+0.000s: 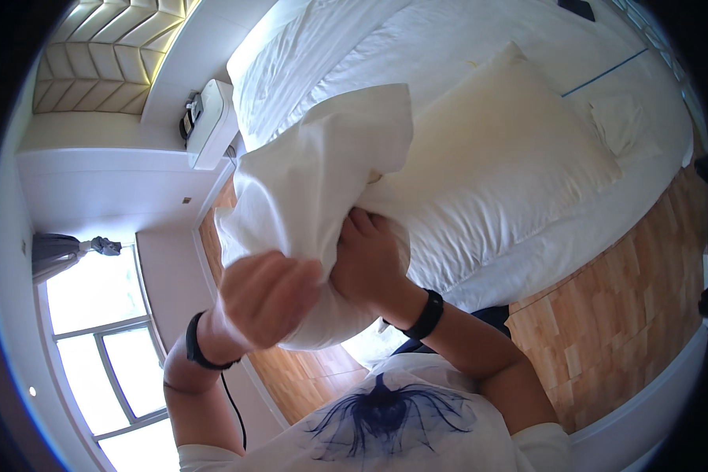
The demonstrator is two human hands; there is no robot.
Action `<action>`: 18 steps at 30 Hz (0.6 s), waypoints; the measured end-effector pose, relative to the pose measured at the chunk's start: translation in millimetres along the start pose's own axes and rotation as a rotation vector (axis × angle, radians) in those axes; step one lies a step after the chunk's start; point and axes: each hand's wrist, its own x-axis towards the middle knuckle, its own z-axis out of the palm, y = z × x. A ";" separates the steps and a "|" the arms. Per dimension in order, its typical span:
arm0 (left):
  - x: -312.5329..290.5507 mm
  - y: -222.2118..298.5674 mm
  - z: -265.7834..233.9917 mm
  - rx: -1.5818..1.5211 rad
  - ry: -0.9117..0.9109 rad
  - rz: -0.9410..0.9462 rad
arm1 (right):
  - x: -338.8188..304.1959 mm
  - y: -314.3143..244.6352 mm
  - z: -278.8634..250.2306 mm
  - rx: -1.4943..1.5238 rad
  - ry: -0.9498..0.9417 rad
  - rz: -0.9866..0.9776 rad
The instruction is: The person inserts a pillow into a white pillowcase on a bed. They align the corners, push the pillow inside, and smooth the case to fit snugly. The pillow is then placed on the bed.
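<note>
A white pillowcase (291,173), bulging as if filled, is held up in front of me beside the bed. Its upper corner flops over toward the right. Against its front, my right hand (367,259) is closed with the fingers sunk into the cloth. My left hand (269,300) is curled closed at its near left side, slightly blurred, and appears to grip the fabric; its fingertips are hidden. A small yellowish patch shows at a fold just above the right hand. On the bed, right of the pillowcase, lies a plump cream-white pillow (511,141).
The bed (456,43) has rumpled white bedding, a thin blue strip (606,72) and a small white cloth (617,124). A white bedside cabinet (214,126) stands at the left. Wooden flooring (606,315) runs along the bed. A window (106,338) is at the left.
</note>
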 end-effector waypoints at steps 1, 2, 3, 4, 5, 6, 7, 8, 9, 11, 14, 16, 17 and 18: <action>-3.8 6.8 -1.8 -0.022 -0.037 0.010 | 3.5 4.5 2.8 -0.006 0.024 0.004; -7.8 13.8 -4.5 -0.062 -0.132 -0.082 | 6.4 9.4 5.9 -0.012 0.047 0.008; -13.3 18.2 -6.1 0.007 -0.163 -0.166 | 9.3 14.1 8.6 0.016 0.050 0.012; -20.5 21.2 -4.9 0.075 -0.193 -0.250 | 10.9 20.3 11.8 0.043 0.053 0.017; -28.2 23.6 -2.5 0.143 -0.222 -0.335 | 12.0 25.4 15.0 0.071 0.055 0.021; -36.5 22.3 2.4 0.172 -0.211 -0.369 | 13.5 31.8 16.7 0.014 0.054 0.059; -46.6 25.0 7.9 0.205 -0.164 -0.406 | 15.7 36.2 15.8 0.012 0.056 0.079; -57.9 28.5 15.1 0.237 -0.116 -0.442 | 17.5 41.8 13.7 0.007 0.059 0.100; -70.0 32.6 23.2 0.270 -0.067 -0.474 | 18.8 47.0 11.5 0.002 0.066 0.121; -97.8 45.9 45.4 0.356 0.139 -0.583 | 17.2 55.1 16.0 0.044 0.146 0.139; -114.6 66.7 83.4 0.390 0.330 -0.735 | 11.6 68.9 16.8 0.113 0.185 0.160; -125.0 78.6 104.7 0.257 0.363 -0.759 | 7.6 76.4 14.8 0.211 0.195 0.131; -123.1 83.5 111.6 0.186 0.373 -0.754 | 4.9 78.7 14.9 0.272 0.208 0.182; -111.4 91.7 115.1 0.118 0.383 -0.798 | 0.5 80.5 15.0 0.329 0.221 0.234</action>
